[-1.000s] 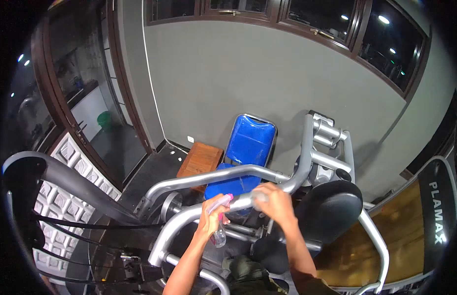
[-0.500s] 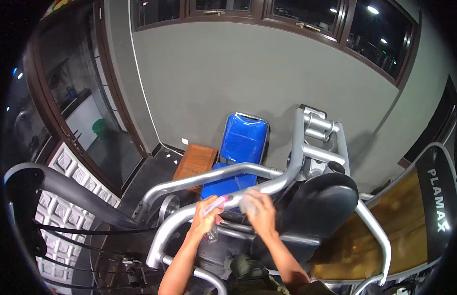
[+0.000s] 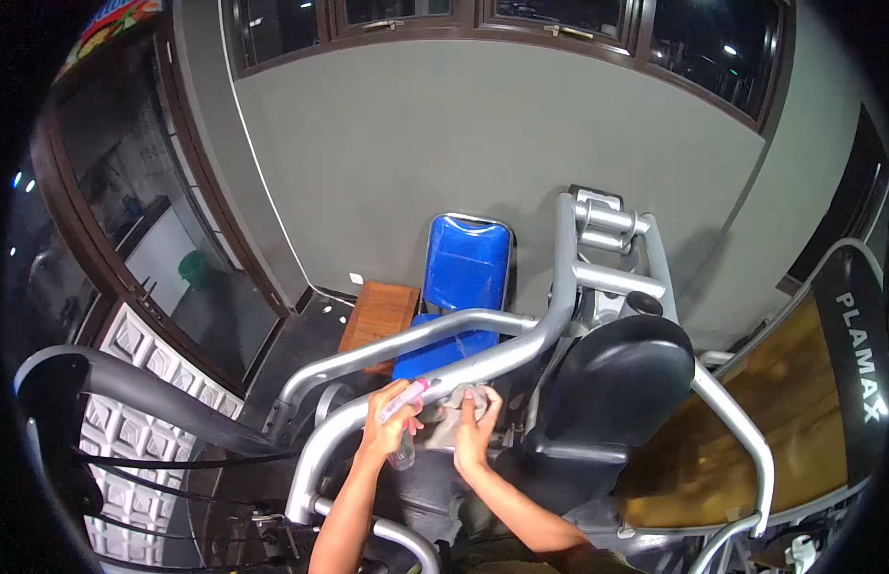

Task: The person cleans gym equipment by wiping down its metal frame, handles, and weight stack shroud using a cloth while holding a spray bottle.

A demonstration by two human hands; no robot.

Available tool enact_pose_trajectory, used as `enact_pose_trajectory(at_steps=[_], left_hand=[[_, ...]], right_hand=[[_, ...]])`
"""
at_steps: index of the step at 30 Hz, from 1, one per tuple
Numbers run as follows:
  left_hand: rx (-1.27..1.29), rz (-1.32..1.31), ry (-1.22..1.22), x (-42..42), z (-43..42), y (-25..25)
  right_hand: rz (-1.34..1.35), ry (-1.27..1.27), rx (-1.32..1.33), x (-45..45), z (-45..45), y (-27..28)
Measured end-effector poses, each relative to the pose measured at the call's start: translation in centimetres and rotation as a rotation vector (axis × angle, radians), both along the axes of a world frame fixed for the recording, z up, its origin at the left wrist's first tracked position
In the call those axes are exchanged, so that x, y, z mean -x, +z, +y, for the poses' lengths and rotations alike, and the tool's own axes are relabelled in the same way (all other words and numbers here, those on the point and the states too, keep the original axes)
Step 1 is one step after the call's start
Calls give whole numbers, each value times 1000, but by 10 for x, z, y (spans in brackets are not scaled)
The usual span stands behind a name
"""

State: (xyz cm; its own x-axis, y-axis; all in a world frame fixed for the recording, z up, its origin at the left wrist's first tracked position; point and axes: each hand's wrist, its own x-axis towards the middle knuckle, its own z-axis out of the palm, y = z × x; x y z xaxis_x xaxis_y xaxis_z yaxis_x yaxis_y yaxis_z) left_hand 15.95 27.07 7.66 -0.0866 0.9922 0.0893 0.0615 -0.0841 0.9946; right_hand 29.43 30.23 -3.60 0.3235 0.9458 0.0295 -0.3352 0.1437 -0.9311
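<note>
My left hand [image 3: 391,421] is closed round a spray bottle [image 3: 402,452] with a pink-and-white head and a clear body. Its nozzle end points up and right, towards the silver tube [image 3: 444,375] of a gym machine. In my right hand [image 3: 475,430] a crumpled greyish cloth [image 3: 468,394] is gripped, just under that tube and right of the bottle. Whether the cloth touches the metal I cannot tell. Close to my right forearm stands the machine's black padded backrest [image 3: 617,387].
Behind the tubes are a blue chair [image 3: 468,263] and a wooden stool or low table [image 3: 379,320] against the grey wall. A PLAMAX panel [image 3: 751,430] stands on the right. At the left are a black curved arm [image 3: 157,397] and a glass door [image 3: 138,201].
My right hand has come left and slightly down with the cloth, off its blurred spot at the tube. My left hand still holds the spray bottle, a little further left. The view has shifted slightly.
</note>
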Motion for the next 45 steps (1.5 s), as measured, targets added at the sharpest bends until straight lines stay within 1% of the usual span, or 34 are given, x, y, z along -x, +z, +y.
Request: enact_pose_trajectory(at_steps=[1,2,4,5,7,9,11,12,13,15,17,18,19,20,21,23,24,25,26,29,30,31,33,34,37,38,39,41,44,45], left_hand=[[-14,8,-9,0,-1,0],[-29,18,-20,1,-1,-1],[-38,23,-24,2,0,-4],[-37,23,-24,2,-2,-5],[-47,16,-20,2,0,-4],[7,-21,-3,2,1,-7],[29,-44,25,-3,1,-1],[31,-56,28,-4,0,0],[19,-42,27,-4,1,-1],[5,-8,26,-5,1,-6],[3,3,23,-4,-1,-7],[5,19,23,-5,-1,-6],[6,33,23,-5,-1,-4],[12,33,20,-5,-1,-2],[19,33,19,-6,-1,-1],[17,23,13,-7,2,1],[15,14,7,-8,3,1],[15,6,0,-10,2,0],[19,-18,-22,-12,4,-3],[33,-83,-79,-18,7,-14],[36,-102,-92,-20,7,-15],[39,-123,-105,-21,8,-15],[66,-128,-106,-21,7,-16],[75,-123,-104,-20,7,-16],[98,-57,-107,-16,4,-13],[101,-29,-107,-14,3,-11],[94,-43,-104,-12,3,-12],[78,-74,-96,-10,3,-15],[62,-182,-61,-12,4,-6],[58,-209,-66,-12,5,-6]], right_hand=[[10,36,16,3,-7,7],[-42,23,-24,2,-3,-7],[201,58,112,-16,2,11],[314,16,157,-26,4,46],[375,-100,177,-49,31,48],[322,-141,134,-60,49,45],[347,-141,236,-48,38,65],[322,-90,215,-40,28,66],[278,-40,227,-34,24,54],[268,135,308,-27,11,39],[164,226,198,-31,17,2],[109,276,195,-44,16,11],[51,326,191,-57,13,28],[-107,280,197,-70,0,70],[-185,247,274,-79,-7,101],[-419,15,-173,-91,10,92],[-554,7,-178,-100,16,96],[-689,-1,-183,-104,20,118],[-817,-5,-247,-106,27,131],[-1175,190,-256,-97,54,134],[-1222,175,-320,-90,58,132],[-1230,355,-258,-86,57,142],[-1240,566,-497,-77,63,136],[-1231,695,-489,-77,64,147],[-1431,702,-563,-92,101,143],[-1654,680,-447,-95,115,149],[-1771,595,-208,-96,118,172],[-1906,484,-147,-99,149,159],[-1944,860,-244,-81,173,156],[-1852,952,-338,-74,174,153]])
